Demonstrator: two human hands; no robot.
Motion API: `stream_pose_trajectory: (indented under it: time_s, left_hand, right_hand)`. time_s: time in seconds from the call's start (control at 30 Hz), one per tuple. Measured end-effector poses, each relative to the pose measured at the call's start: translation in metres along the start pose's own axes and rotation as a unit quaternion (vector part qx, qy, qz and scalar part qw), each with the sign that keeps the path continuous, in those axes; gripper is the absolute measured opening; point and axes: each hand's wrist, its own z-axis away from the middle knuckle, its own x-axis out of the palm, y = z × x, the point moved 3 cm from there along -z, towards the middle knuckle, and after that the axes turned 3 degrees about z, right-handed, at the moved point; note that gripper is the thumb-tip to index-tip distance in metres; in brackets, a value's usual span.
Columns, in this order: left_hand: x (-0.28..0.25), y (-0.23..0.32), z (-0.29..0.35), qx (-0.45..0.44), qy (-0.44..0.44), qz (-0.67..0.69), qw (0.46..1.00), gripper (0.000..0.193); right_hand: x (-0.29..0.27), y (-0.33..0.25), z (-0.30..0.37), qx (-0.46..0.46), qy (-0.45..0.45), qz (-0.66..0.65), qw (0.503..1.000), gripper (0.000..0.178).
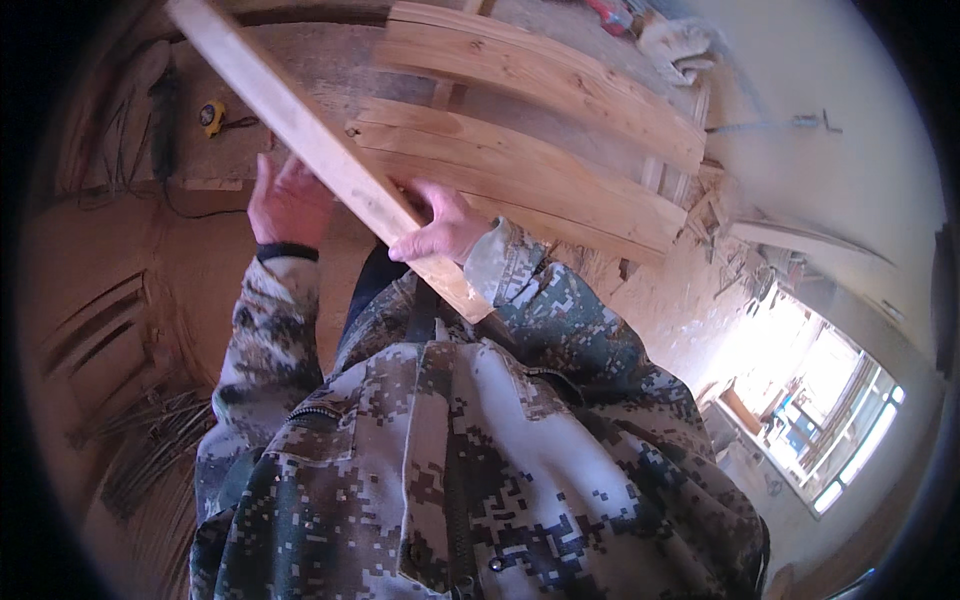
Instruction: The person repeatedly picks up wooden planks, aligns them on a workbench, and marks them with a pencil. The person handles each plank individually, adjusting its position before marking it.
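Note:
A long squared wooden bar (320,150) slants across the view, its near end close to my jacket and its far end up at the left. My right hand (440,225) is wrapped round it near the close end, thumb on top. To the left of the bar, my left hand (290,205) has its fingers apart and the thumb raised. Some of its fingertips reach the bar's edge and look slightly blurred; whether they touch it I cannot tell. Beyond the bar lie wide pale planks (540,72) and a second group of planks (520,170).
A yellow tape measure (211,118) and a dark corded tool (162,125) rest on the workbench (330,62). A whitish crumpled cloth or bag (680,45) lies at the far right. Thin sticks (160,445) are heaped lower left. Wood scraps (715,215) lie beyond the planks, near a bright opening.

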Motion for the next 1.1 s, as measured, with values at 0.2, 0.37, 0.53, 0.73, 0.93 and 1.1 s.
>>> stream_pose_trajectory:
  time_s: [0.2, 0.37, 0.53, 0.73, 0.93, 1.1]
  left_hand:
    - [0.002, 0.033, -0.047, 0.185, 0.089, -0.039, 0.978, 0.063]
    - [0.008, 0.034, -0.062, 0.156, 0.033, 0.089, 0.983, 0.069]
    - [0.029, 0.055, -0.086, 0.172, 0.03, 0.144, 0.974, 0.067]
    - [0.034, 0.058, -0.081, 0.173, 0.0, 0.162, 0.971, 0.063]
    - [0.052, 0.059, -0.08, 0.146, -0.035, 0.18, 0.972, 0.058]
    - [0.065, 0.077, -0.077, 0.154, -0.05, 0.185, 0.969, 0.06]
  right_hand:
    - [-0.025, 0.006, 0.005, 0.129, -0.079, 0.058, 0.987, 0.103]
    - [-0.077, 0.005, 0.023, 0.12, -0.08, 0.087, 0.986, 0.093]
    - [-0.113, 0.0, 0.022, 0.102, 0.036, 0.049, 0.993, 0.087]
    - [-0.121, 0.005, 0.015, 0.075, 0.153, 0.017, 0.985, 0.081]
    - [-0.142, 0.011, 0.019, 0.04, 0.208, -0.036, 0.977, 0.078]
    - [-0.153, 0.001, 0.02, 0.01, 0.312, -0.075, 0.947, 0.068]
